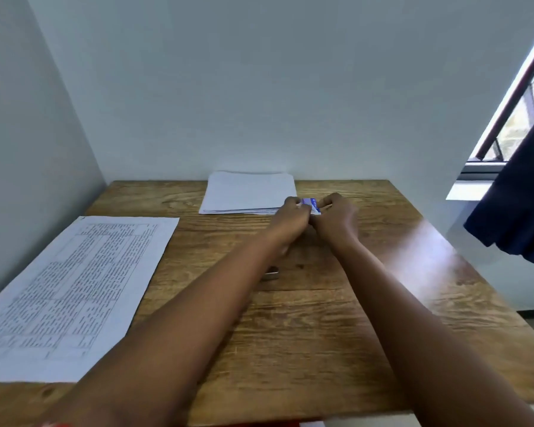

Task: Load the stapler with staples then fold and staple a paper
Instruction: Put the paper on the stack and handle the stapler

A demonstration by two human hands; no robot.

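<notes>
Both hands, left (292, 221) and right (336, 218), pinch a small blue-and-white staple box (311, 205) between them. Beyond-left lies the white paper stack's (248, 192) near edge; bare wooden tabletop (336, 318) spreads nearer.

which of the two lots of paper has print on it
The single printed sheet at the table's left near edge, covered in lines of text; the stack at the far edge looks blank.

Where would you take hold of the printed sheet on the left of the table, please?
Judging by how it lies, grip the printed sheet at its near right corner, coming from the bare wood of the table on its right. It lies flat, and its near left part runs out of view, so the right edge is the plainest one to lift.
</notes>
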